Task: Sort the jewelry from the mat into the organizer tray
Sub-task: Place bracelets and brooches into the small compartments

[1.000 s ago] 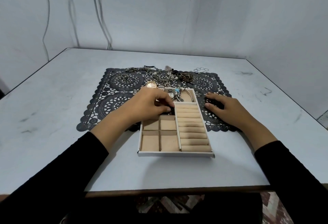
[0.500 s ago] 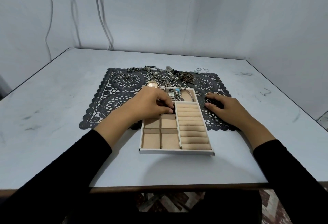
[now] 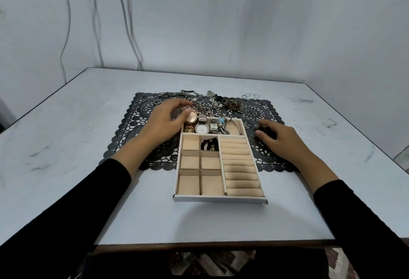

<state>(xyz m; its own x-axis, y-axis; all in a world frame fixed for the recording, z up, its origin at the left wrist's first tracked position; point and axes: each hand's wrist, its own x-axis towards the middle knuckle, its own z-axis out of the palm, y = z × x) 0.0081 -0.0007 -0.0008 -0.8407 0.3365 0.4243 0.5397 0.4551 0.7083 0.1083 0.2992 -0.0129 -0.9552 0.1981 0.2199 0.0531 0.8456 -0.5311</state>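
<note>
Rose-gold watch [image 3: 191, 116] next, at the tray's [image 3: 219, 198] upper-left corner.
My left grip [image 3: 169, 117] hangs loose, empty, beside it: pinch the case, lift clear of the chains [image 3: 205, 107], lay it with the watches [image 3: 202, 128]. Right grip [image 3: 281, 138] covers something dark [image 3: 264, 128]; holding or not, I can't tell.

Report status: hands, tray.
Left hand at jewelry pile, grip unclear. Right hand resting on mat. Tray holds watches, beads; ring rolls bare. Nothing blocking.
</note>
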